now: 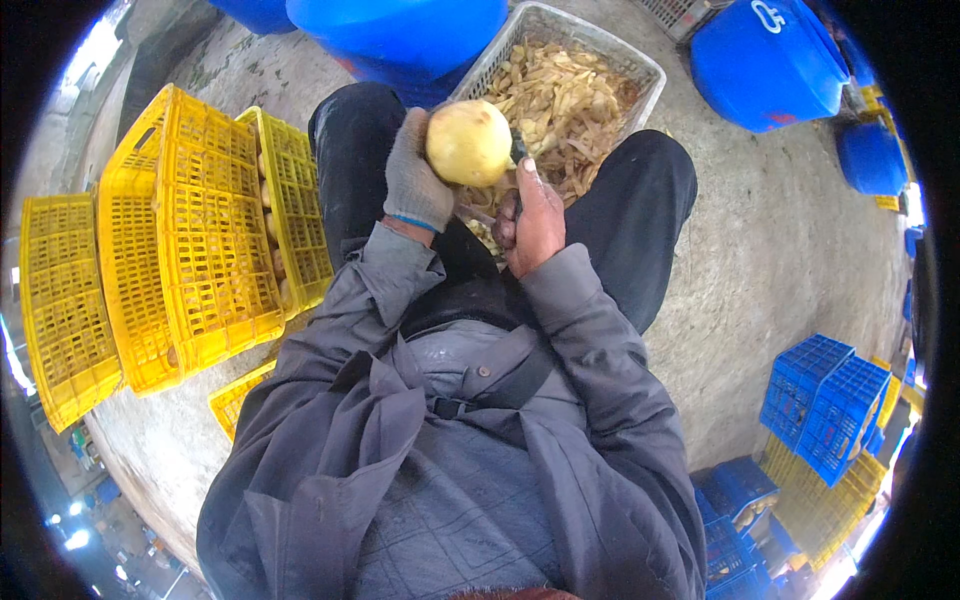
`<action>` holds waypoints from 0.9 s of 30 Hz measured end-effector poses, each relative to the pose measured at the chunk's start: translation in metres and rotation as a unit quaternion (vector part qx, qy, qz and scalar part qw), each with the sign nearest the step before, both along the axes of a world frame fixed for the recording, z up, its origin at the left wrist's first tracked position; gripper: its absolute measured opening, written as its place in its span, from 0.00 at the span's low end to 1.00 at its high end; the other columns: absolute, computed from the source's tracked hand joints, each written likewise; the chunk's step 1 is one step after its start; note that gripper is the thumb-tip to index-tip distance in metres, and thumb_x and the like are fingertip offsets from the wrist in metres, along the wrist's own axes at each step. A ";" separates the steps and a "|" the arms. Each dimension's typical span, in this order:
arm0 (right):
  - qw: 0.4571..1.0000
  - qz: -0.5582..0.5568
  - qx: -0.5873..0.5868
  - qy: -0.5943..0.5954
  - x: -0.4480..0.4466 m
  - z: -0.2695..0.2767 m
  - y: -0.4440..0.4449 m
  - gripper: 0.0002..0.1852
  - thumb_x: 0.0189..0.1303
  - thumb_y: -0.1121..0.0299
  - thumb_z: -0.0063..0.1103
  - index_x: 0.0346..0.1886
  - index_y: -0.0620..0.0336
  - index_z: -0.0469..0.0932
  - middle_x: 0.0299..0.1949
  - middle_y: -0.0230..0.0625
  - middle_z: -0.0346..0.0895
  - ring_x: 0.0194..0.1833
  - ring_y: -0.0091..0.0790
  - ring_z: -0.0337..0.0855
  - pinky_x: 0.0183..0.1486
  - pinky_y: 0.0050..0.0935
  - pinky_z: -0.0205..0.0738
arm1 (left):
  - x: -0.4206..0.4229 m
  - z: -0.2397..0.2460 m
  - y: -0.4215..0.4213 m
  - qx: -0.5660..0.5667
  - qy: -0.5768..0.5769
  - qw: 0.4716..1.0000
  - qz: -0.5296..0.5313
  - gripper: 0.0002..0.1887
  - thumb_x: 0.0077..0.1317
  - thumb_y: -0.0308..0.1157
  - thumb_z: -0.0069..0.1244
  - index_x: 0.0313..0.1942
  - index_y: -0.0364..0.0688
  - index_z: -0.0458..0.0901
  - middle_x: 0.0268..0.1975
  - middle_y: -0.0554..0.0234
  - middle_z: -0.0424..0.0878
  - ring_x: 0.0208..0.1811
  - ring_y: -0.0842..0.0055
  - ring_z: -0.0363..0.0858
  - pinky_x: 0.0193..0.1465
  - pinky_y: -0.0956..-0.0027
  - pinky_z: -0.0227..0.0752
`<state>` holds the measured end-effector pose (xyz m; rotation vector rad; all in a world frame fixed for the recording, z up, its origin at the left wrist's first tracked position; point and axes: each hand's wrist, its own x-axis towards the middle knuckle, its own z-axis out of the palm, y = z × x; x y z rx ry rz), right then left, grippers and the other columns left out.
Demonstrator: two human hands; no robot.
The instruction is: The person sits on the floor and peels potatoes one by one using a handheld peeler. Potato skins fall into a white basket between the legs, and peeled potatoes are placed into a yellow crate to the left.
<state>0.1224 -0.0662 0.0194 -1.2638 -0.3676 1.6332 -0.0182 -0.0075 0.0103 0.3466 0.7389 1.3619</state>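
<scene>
My left hand (420, 176), in a grey knit glove with a blue cuff edge, holds a large round pale-yellow fruit or root (469, 143). Its surface looks peeled, with a brown spot near the top. My bare right hand (534, 219) is closed around a small hand tool (517, 147), apparently a peeler, just right of the produce. Only the tool's dark upper part shows; the fingers hide most of the rest. Beyond both hands, between my knees, a pale plastic crate (652, 82) holds a heap of peelings (559, 97).
Yellow plastic crates (217, 225) stand close on my left, one with round produce (270, 225) inside. A large blue plastic tub (397, 37) is beyond my left knee. Blue barrels (765, 67) stand at far right. Blue crates (806, 390) are stacked at lower right on the concrete floor (772, 247).
</scene>
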 end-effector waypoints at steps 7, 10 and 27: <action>0.970 -0.015 -0.077 0.230 -0.003 0.013 0.000 0.21 0.75 0.41 0.41 0.44 0.46 0.77 0.17 0.20 0.60 0.14 0.20 0.56 0.17 0.23 0.50 | 0.001 -0.009 -0.007 0.072 -0.011 0.996 -0.058 0.21 0.77 0.38 0.44 0.63 0.34 0.72 0.60 0.54 0.79 0.63 0.65 0.77 0.71 0.58 0.69; 0.965 -0.022 -0.051 0.257 0.001 0.013 0.004 0.22 0.75 0.43 0.41 0.47 0.49 0.77 0.18 0.21 0.61 0.14 0.21 0.57 0.16 0.23 0.52 | 0.003 -0.014 -0.009 0.063 -0.039 0.992 -0.098 0.23 0.76 0.41 0.47 0.65 0.37 0.70 0.61 0.57 0.78 0.65 0.65 0.76 0.72 0.57 0.67; 0.985 -0.033 0.129 -0.109 0.012 -0.020 0.004 0.17 0.78 0.54 0.45 0.45 0.58 0.74 0.22 0.27 0.64 0.15 0.25 0.61 0.16 0.25 0.56 | -0.004 0.015 -0.022 0.020 -0.115 0.982 -0.152 0.25 0.67 0.36 0.58 0.60 0.32 0.74 0.56 0.48 0.83 0.57 0.59 0.84 0.61 0.56 0.80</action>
